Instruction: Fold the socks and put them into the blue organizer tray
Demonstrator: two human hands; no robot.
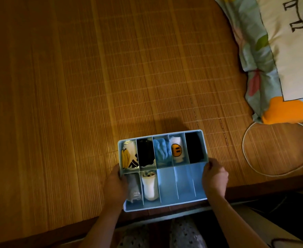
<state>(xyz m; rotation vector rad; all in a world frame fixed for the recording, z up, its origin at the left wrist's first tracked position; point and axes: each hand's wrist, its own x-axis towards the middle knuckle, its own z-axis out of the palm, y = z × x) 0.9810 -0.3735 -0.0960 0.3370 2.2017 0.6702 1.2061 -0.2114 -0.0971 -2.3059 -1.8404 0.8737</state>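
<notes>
Woven bamboo mat covers the whole surface in dim, warm light. At its near edge sits the blue plastic organizer tray, with ten compartments in two rows.

The far row is full, left to right:
- a white banana-print sock
- a black sock
- a fluffy blue sock
- a white sock with an orange face
- another black sock

In the near row, a grey sock fills the leftmost slot and a rolled white sock the next. The three slots to the right are bare.

The left hand curls round the tray's left wall and the right hand clasps the right wall, thumb over the rim.

No loose socks show on the mat, so the folding looks finished, or nearly so.

A patterned pillow lies far right with a white cable looping below it. Both are well apart from the tray, and nothing blocks it.
</notes>
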